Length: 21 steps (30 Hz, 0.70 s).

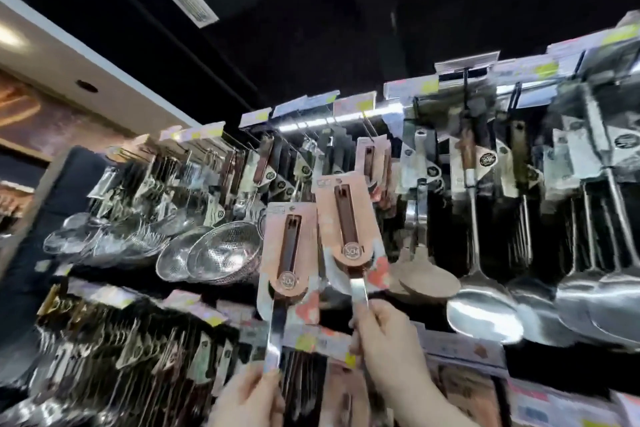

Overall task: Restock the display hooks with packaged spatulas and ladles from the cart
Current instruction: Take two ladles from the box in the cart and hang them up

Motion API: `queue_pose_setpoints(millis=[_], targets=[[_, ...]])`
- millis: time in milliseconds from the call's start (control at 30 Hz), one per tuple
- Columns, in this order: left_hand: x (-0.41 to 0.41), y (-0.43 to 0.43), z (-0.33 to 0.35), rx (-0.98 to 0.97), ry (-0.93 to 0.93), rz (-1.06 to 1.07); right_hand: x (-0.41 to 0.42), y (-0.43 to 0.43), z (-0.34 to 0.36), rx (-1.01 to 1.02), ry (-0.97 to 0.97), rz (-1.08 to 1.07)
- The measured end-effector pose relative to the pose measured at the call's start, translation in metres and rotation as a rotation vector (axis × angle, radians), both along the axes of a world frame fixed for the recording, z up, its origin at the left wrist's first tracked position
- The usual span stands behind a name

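I hold two packaged utensils up in front of the display wall. My left hand (251,399) pinches the steel shank of one with a pink card (289,253) round its brown handle. My right hand (388,340) grips the shank of the second pink-carded utensil (346,218), raised higher, its card top just below a hook that carries matching pink packages (372,158). Which kind of utensil each one is cannot be told; their heads are hidden below my hands.
Steel ladles (485,305) and spatulas hang on hooks to the right. Mesh strainers and colanders (221,250) hang to the left. A lower row of packaged utensils (138,357) fills the hooks beneath. Price tags line the rail (346,104) above.
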<state>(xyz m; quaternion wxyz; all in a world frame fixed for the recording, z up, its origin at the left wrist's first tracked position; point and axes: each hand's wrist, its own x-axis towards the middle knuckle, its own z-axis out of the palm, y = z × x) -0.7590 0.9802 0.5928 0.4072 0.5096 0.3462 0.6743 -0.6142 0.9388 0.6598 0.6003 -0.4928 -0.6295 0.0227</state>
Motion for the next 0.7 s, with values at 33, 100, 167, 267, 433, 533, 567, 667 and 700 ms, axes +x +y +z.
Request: queue_pose_setpoints(millis=[33, 100, 167, 267, 433, 533, 567, 667, 700], targets=[[0.001, 0.012, 0.007, 0.035, -0.014, -0.029, 0.001, 0.009, 0.015, 0.029, 0.031, -0.020], [0.000, 0.047, 0.021, 0.130, -0.054, -0.094, 0.002, 0.031, 0.044, 0.074, 0.078, -0.042], [-0.002, 0.083, 0.038, 0.171, -0.033, -0.151, 0.004, 0.055, 0.073, 0.141, 0.102, -0.115], [-0.007, 0.123, 0.067, 0.251, -0.021, -0.239, 0.004, 0.082, 0.112, 0.165, 0.155, -0.168], [-0.006, 0.171, 0.106, 0.293, 0.005, -0.362, -0.011, 0.111, 0.164, 0.231, 0.141, -0.339], [-0.001, 0.186, 0.119, 0.316, 0.015, -0.380, -0.020, 0.126, 0.181, 0.199, 0.101, -0.401], [0.000, 0.190, 0.122, 0.311, 0.010, -0.394, -0.021, 0.130, 0.184, 0.196, 0.088, -0.417], [0.004, 0.197, 0.127, 0.309, 0.030, -0.414, -0.025, 0.140, 0.187, 0.214, 0.067, -0.437], [0.005, 0.197, 0.128, 0.317, 0.038, -0.409, -0.025, 0.142, 0.186, 0.217, 0.062, -0.440]])
